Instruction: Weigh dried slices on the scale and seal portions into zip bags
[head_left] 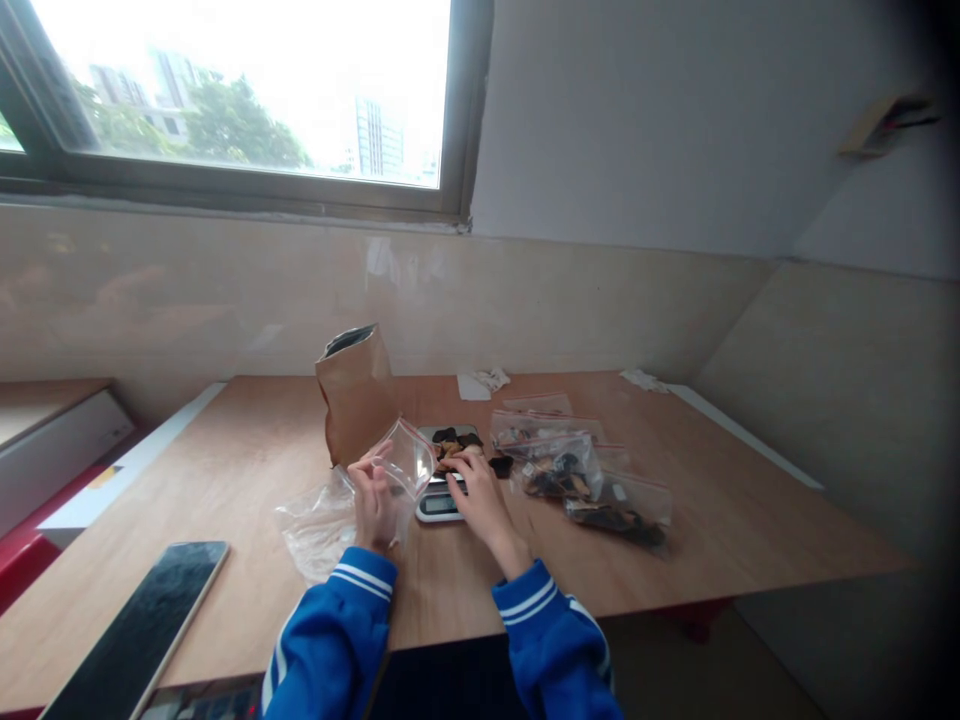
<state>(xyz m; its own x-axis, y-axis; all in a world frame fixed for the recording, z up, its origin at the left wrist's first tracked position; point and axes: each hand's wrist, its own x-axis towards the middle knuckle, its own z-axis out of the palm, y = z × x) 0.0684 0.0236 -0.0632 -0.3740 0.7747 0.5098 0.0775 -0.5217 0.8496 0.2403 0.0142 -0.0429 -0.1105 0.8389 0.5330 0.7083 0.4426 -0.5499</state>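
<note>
My left hand (pixel 375 503) is closed on the edge of a clear zip bag (pixel 412 455), whose red-lined mouth gapes toward the scale. On a small white kitchen scale (pixel 440 506) lies a heap of dark and tan dried slices (pixel 451 442). My right hand (pixel 480 498) is over the front of that heap, with fingertips closed around some slices. The scale's display is too small to read. Beneath my left wrist, more clear plastic bags (pixel 319 525) lie crumpled on the table. One dark slice (pixel 500 467) rests just right of the scale.
Several filled zip bags (pixel 619 508) lie to the right. A brown paper pouch (pixel 358 395) stands open behind my left hand. At the left front is a dark-screened phone or tablet (pixel 142 625). Paper scraps (pixel 482 384) lie at the wooden table's (pixel 720 530) back edge, near the wall.
</note>
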